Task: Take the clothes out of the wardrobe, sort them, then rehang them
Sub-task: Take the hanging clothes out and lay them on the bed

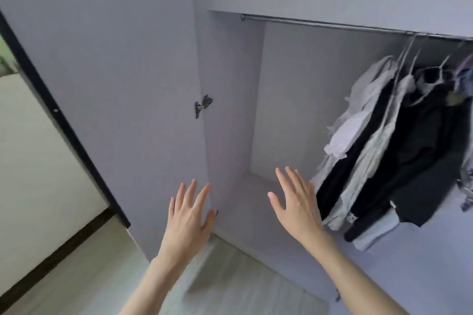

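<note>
Head view
Left grip: the left hand is released, fingers straight and spread, holding nothing; it is raised in front of the open wardrobe door, near that door's hinged edge. Whether the fingertips touch the panel cannot be told.
Right grip: the right hand is also released, fingers straight and fanned, holding nothing, raised before the bare left part of the wardrobe interior.
Clothes, place: the clothes hang in a bunch at the right end of the rail, under the shelf. They are white, pale and dark garments pressed against each other, their hems hanging low.
Clothes relative to the grips: they are to the right of both hands. The right hand is near the lower edge of the nearest pale garment but apart from it; the left hand is well apart.
Handling, judged: soft, limp fabric that will sag and swing. Each piece is probably light, though the bunch together would be bulky. Cloth may slide off its hanger if tugged from the hem.
Where to take hold, judged: up by the hanger neck just under the rail, lifting the hook clear, with the other hand gathering the body of the garment.
Unclear: the number of garments and hangers is blurred.
Other: a hinge sits at the door's inner edge; pale floor lies below.
</note>
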Demonstrator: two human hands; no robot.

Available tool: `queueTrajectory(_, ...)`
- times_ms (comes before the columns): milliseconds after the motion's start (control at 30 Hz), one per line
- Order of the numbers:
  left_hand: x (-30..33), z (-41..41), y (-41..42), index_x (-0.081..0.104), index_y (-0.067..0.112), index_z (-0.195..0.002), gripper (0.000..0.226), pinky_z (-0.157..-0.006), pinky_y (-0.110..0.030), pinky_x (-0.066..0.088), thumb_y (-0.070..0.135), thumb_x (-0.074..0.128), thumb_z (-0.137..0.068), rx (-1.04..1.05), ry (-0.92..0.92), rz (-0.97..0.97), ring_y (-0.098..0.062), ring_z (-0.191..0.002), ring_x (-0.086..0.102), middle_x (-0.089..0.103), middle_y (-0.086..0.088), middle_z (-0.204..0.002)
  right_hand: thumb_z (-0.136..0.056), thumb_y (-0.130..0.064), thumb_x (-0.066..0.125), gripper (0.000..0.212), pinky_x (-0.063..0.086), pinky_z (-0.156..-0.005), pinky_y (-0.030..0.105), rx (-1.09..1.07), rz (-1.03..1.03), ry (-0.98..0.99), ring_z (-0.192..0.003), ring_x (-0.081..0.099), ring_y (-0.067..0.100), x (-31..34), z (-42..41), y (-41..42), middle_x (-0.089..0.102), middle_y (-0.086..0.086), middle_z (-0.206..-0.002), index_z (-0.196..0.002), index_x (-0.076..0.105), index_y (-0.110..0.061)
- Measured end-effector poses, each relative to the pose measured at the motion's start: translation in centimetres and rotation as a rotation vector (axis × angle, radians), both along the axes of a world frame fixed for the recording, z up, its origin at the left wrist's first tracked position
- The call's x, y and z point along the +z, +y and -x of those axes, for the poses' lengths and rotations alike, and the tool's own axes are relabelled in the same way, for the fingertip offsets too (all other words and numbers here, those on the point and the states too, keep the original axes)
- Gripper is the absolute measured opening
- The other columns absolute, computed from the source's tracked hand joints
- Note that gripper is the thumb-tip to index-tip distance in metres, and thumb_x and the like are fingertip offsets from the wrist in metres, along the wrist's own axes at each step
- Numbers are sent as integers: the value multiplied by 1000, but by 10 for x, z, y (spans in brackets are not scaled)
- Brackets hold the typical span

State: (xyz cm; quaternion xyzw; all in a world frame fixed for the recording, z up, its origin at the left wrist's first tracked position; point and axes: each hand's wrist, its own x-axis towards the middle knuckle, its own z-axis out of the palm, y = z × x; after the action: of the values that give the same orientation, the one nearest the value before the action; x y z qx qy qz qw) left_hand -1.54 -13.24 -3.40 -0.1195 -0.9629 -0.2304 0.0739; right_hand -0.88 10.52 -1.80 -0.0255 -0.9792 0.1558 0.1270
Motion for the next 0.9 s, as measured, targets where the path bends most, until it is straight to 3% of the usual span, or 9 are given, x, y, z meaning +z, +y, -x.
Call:
queueTrajectory(200,8,75,71,43,18,-139,66,-105,-51,27,52,24,-85,-314,-15,32,-39,-137,27,38,-13,-145,-88,-44,35,57,41,-93,57,-264,-22,23,-121,52,33,9,13,56,56,14,-130,-131,51,-11)
queueTrajectory(300,15,99,114,28,25,-145,76,-114,-44,12,60,10,-80,-411,-7,15,-28,-144,7,21,-4,-153,-88,-44,34,57,41,-94,57,-355,-34,45,-121,52,32,19,20,91,56,14,-130,-130,52,-12)
queueTrajectory(433,31,134,185,33,20,-143,72,-112,-41,7,55,14,-83,-536,63,-44,-30,-143,10,26,-7,-151,-94,-38,36,50,27,-106,55,-471,-29,145,-134,37,30,40,43,147,45,12,-141,-137,44,-14)
queueTrajectory(533,43,155,236,31,20,-144,60,-113,-40,9,49,22,-92,-593,89,-54,-29,-143,10,24,-6,-152,-98,-28,39,48,8,-115,45,-466,-45,160,-143,16,24,55,68,189,27,9,-152,-145,31,-16)
queueTrajectory(633,50,178,283,29,21,-144,66,-114,-37,11,51,15,-88,-628,62,-85,-25,-144,7,22,-3,-153,-99,-27,35,48,2,-115,41,-442,-68,171,-144,11,22,68,96,228,23,8,-153,-145,28,-16)
queueTrajectory(700,53,192,312,33,19,-142,63,-114,-36,15,50,17,-90,-651,54,-128,-25,-143,13,28,-4,-150,-100,-34,29,50,-1,-115,38,-427,-93,141,-144,10,21,74,112,252,21,7,-154,-146,27,-16)
queueTrajectory(800,62,209,354,40,15,-139,41,-113,-33,21,27,38,-99,-667,53,-235,-23,-138,26,37,-4,-145,-86,-52,4,73,-4,-113,35,-374,-114,129,-144,10,18,81,132,278,20,5,-154,-146,25,-16)
queueTrajectory(900,76,220,391,41,10,-138,41,-110,-27,24,20,42,-99,-685,42,-321,-21,-133,35,43,-6,-141,-90,-50,15,66,-6,-114,32,-295,-103,107,-144,6,14,84,147,289,12,2,-156,-148,17,-18)
